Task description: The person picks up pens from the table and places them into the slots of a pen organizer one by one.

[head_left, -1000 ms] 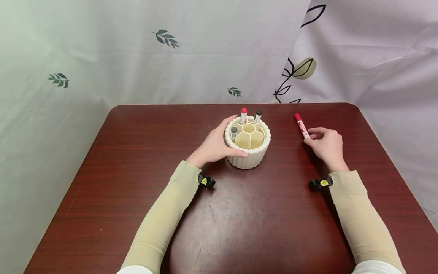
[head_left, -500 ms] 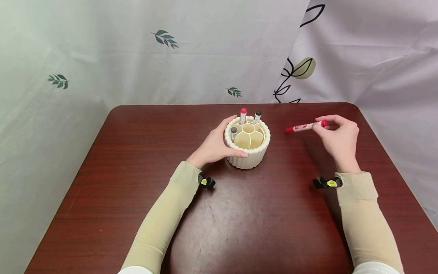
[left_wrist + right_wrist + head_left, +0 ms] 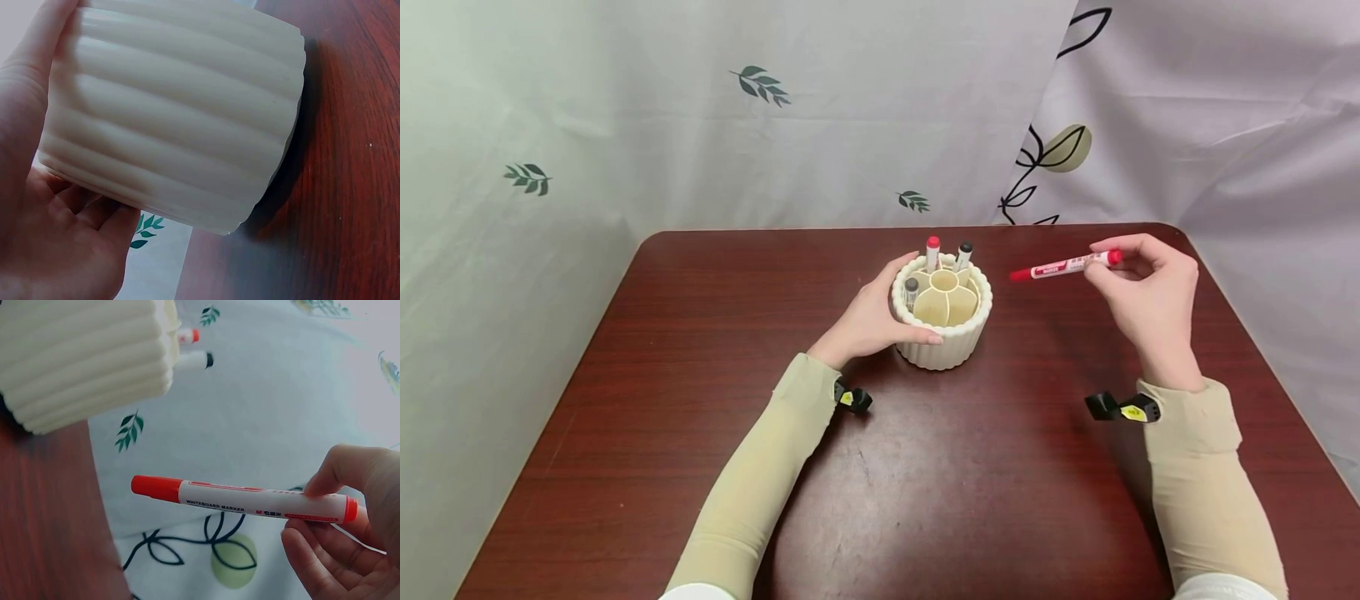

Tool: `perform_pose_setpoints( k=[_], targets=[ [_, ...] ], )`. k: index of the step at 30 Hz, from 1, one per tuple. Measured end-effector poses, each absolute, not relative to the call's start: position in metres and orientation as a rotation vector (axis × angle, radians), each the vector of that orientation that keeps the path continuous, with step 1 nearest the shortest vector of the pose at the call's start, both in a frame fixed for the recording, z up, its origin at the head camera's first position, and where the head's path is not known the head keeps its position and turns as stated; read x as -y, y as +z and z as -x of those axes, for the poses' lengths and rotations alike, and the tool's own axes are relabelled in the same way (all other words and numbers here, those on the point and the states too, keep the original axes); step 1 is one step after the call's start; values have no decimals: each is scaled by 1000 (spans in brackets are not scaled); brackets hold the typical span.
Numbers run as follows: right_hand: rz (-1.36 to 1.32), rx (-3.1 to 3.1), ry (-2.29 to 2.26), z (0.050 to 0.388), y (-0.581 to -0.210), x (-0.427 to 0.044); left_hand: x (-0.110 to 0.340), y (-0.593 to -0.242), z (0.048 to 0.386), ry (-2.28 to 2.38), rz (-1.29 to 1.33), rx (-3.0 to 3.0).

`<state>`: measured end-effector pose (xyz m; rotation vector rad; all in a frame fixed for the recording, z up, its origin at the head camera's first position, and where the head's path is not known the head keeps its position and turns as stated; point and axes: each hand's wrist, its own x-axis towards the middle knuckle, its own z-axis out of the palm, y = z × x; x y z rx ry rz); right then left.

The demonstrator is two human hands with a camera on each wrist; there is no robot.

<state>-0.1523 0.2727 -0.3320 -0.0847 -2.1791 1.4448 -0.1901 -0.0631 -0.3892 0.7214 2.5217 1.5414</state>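
Note:
A cream ribbed pen holder (image 3: 942,346) with several petal-shaped compartments stands on the table. My left hand (image 3: 874,317) grips its left side, thumb across the front and fingers round the back; the left wrist view shows the ribbed wall (image 3: 175,112) close up. Inside the holder are a red-capped marker (image 3: 933,252), a black-capped marker (image 3: 964,254) and a dark-capped marker (image 3: 912,292) lower at the left. To the right, my right hand (image 3: 1153,292) pinches a red whiteboard marker (image 3: 237,499) near its end, raised above the table, its cap pointing left toward the holder.
The dark red wooden table (image 3: 715,333) has rounded far corners. Behind it hangs a pale curtain (image 3: 850,125) printed with leaves. A black strap with a small device (image 3: 1123,407) sits at the right wrist, another strap device (image 3: 853,398) at the left.
My right hand has picked the red whiteboard marker up off the table, moved right and upward, and turned it from slanting to nearly level. The left hand and pen holder stay in place.

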Motion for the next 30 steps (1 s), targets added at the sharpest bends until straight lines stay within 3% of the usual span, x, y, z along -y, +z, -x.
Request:
perform_pose_setpoints(
  k=[30],
  targets=[
    [-154,1815,1806,134,-295,-238,64,-391,191,1553,-729,-2513]
  ],
)
